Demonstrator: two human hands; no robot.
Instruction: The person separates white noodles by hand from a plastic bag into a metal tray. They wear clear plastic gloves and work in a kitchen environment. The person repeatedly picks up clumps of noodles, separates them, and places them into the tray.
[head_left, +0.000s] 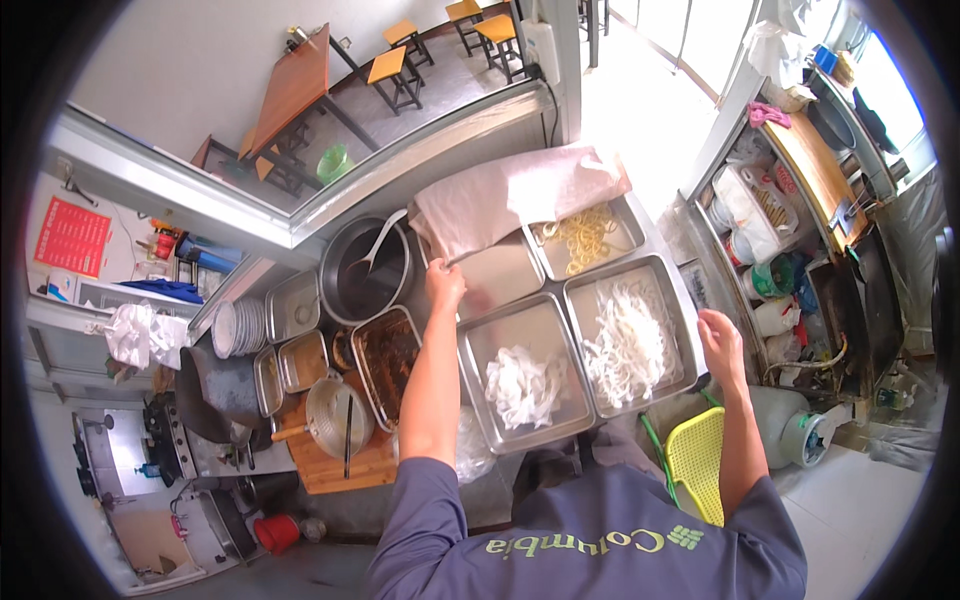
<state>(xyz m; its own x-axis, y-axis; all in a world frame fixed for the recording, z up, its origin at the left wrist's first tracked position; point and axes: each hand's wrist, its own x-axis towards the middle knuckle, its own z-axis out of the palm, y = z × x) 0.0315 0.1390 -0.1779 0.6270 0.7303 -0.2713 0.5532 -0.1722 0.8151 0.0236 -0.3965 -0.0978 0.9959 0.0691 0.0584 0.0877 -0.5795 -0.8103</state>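
Note:
My left hand (446, 286) pinches the near left corner of a pale pink cloth (480, 202). The cloth lies across the back of several steel trays, partly covering them. Under that hand is a steel tray with a bare bottom (501, 279); its far part is hidden by the cloth. To its right, yellow noodles (574, 244) lie in another tray. Nearer to me, wide white noodles (523, 384) and a bigger heap of white noodles (630, 345) fill parts of two trays. My right hand (721, 345) hovers by the right-hand tray's outer edge, fingers curled, with nothing visible in it.
Left of the trays stand a black pot (352, 281) with a ladle, a tray of dark sauce (386, 364), and a strainer pan (334, 420) with chopsticks on a wooden board (341, 480). A yellow-green chair (694, 457) and a gas cylinder (772, 424) stand at right.

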